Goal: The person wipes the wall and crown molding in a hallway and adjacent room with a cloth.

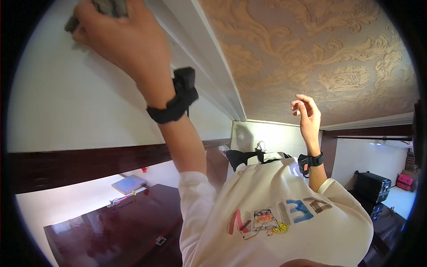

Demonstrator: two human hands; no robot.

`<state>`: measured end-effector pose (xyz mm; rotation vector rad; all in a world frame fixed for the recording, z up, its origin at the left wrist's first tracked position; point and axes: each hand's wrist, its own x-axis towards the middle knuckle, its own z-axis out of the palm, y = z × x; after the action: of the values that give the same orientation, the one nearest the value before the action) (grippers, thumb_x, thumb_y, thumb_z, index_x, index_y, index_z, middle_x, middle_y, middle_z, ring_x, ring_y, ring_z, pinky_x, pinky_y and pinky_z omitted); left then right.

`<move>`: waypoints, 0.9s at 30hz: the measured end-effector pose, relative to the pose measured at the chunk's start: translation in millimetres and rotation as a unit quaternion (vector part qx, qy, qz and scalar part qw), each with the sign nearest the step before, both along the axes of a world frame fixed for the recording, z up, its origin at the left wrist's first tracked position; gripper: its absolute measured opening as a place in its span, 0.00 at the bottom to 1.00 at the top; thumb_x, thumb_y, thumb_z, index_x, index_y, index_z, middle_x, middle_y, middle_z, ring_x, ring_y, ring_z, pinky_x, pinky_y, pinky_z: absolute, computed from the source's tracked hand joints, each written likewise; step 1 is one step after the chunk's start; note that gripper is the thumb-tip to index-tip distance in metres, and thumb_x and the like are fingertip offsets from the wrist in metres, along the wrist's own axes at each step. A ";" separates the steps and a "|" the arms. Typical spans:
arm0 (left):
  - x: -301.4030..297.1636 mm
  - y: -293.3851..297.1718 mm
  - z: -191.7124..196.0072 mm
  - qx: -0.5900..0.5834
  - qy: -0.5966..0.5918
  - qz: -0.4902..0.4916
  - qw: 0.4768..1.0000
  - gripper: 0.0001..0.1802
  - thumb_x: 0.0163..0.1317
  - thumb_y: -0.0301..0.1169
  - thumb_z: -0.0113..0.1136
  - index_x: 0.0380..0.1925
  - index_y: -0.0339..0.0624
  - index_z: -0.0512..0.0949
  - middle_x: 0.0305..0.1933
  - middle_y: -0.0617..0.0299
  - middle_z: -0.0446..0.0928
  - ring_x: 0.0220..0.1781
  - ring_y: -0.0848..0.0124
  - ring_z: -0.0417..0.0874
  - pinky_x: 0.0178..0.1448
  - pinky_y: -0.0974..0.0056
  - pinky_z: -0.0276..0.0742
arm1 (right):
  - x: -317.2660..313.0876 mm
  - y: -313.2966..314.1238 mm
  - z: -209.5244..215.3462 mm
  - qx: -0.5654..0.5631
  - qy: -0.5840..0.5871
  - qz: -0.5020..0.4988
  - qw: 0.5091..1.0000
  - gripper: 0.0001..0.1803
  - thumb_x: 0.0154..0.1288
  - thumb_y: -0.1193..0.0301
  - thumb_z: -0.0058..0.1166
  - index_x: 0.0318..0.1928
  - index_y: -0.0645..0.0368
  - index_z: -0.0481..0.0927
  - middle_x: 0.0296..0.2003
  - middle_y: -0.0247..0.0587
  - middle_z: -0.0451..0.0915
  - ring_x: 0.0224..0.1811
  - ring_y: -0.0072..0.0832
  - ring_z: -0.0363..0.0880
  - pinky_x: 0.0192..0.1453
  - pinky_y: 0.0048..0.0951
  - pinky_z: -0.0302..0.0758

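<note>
Pressing against the white wall (pixel 66 98), a grey cloth (pixel 104 6) is gripped by the left hand (pixel 122 40); the right hand (pixel 307 115) is held open, empty, well apart from the wall.

Grey cloth (pixel 104 8), white wall (pixel 66 98), tan scroll-patterned wallpaper (pixel 320 49); dark red-brown desk (pixel 115 227), black wristbands (pixel 174 104).
</note>
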<state>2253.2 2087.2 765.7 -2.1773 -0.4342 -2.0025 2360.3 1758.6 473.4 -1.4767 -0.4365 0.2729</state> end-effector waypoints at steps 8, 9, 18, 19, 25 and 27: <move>-9.3 -21.2 -62.6 -0.119 -0.028 -0.019 0.992 0.17 0.63 0.30 0.68 0.51 0.38 0.81 0.51 0.47 0.69 0.54 0.50 0.75 0.59 0.51 0.75 | -0.4 -0.4 -4.2 -0.012 0.006 0.002 1.000 0.12 0.81 0.73 0.50 0.58 0.61 0.80 0.43 0.39 0.86 0.41 0.22 0.83 0.45 0.24 0.79; -8.1 -26.3 -83.4 -0.149 -0.019 -0.003 0.989 0.16 0.61 0.25 0.68 0.49 0.35 0.80 0.49 0.49 0.68 0.52 0.50 0.75 0.58 0.51 0.76 | 0.1 -1.9 -5.3 -0.009 0.007 0.002 1.000 0.12 0.81 0.73 0.50 0.58 0.61 0.80 0.42 0.39 0.86 0.41 0.22 0.83 0.45 0.24 0.79; 18.7 -36.9 -271.7 -0.352 -0.049 -0.092 0.930 0.16 0.65 0.22 0.67 0.51 0.32 0.76 0.52 0.46 0.67 0.57 0.51 0.72 0.63 0.48 0.71 | 9.7 -8.4 -25.1 -0.061 0.020 -0.029 0.998 0.12 0.81 0.73 0.51 0.57 0.61 0.81 0.41 0.37 0.86 0.41 0.20 0.82 0.45 0.22 0.78; 21.0 -38.3 -284.0 -0.369 -0.094 -0.130 0.916 0.16 0.65 0.20 0.66 0.51 0.31 0.75 0.52 0.46 0.66 0.57 0.51 0.72 0.64 0.48 0.71 | 10.9 -7.7 -26.2 -0.058 0.017 -0.036 0.997 0.11 0.81 0.73 0.51 0.57 0.61 0.81 0.41 0.36 0.86 0.42 0.20 0.82 0.45 0.22 0.78; 35.6 -41.3 -372.3 -0.409 -0.011 -0.084 0.909 0.14 0.66 0.19 0.64 0.50 0.31 0.76 0.55 0.44 0.66 0.61 0.48 0.72 0.67 0.47 0.71 | 7.1 -26.7 -50.0 -0.090 0.042 -0.068 0.993 0.11 0.81 0.72 0.52 0.56 0.62 0.81 0.41 0.37 0.86 0.41 0.20 0.83 0.44 0.22 0.78; 46.4 -44.7 -399.8 -0.408 -0.010 -0.081 0.910 0.14 0.65 0.19 0.64 0.49 0.31 0.76 0.56 0.44 0.67 0.63 0.47 0.72 0.67 0.47 0.71 | 7.4 -28.7 -60.8 -0.105 0.063 -0.073 0.990 0.11 0.80 0.72 0.53 0.56 0.61 0.82 0.42 0.36 0.86 0.41 0.21 0.84 0.43 0.23 0.78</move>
<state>2299.6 2042.5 366.0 -2.6966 -1.3383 -2.1769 2367.8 1729.9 412.5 -1.6769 -0.2009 0.3007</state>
